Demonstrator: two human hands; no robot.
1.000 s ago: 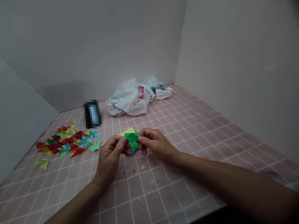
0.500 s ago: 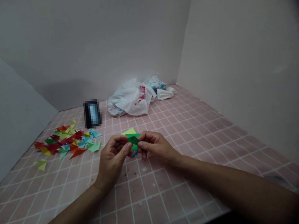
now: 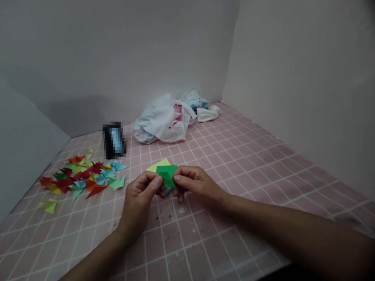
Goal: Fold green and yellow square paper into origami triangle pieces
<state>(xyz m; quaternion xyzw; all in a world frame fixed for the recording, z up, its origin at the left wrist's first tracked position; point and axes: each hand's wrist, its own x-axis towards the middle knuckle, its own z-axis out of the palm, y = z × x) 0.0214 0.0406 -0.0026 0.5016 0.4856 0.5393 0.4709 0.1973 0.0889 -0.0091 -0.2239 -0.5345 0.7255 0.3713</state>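
A green sheet of origami paper (image 3: 167,175) is held up between my two hands, its face showing flat with a darker patch at the middle. My left hand (image 3: 143,192) pinches its left edge between thumb and fingers. On the opposite edge, my right hand (image 3: 193,182) grips it with thumb and forefinger, the other fingers curled below. Behind the green sheet lies yellow paper (image 3: 157,164) on the table, partly covered. A bit of blue paper (image 3: 169,190) shows under the hands, mostly hidden.
Several folded paper figures (image 3: 79,174) in many colours lie in a heap on the left. A pixelated dark device (image 3: 114,140) stands behind them. White plastic bags (image 3: 165,120) rest against the back wall. Pink checked cloth (image 3: 213,242) covers the table; walls enclose the back and sides.
The green paper has gone from a folded shape with a raised point to a flatter, opened face. Both hands keep hold of it. The view has shifted slightly.
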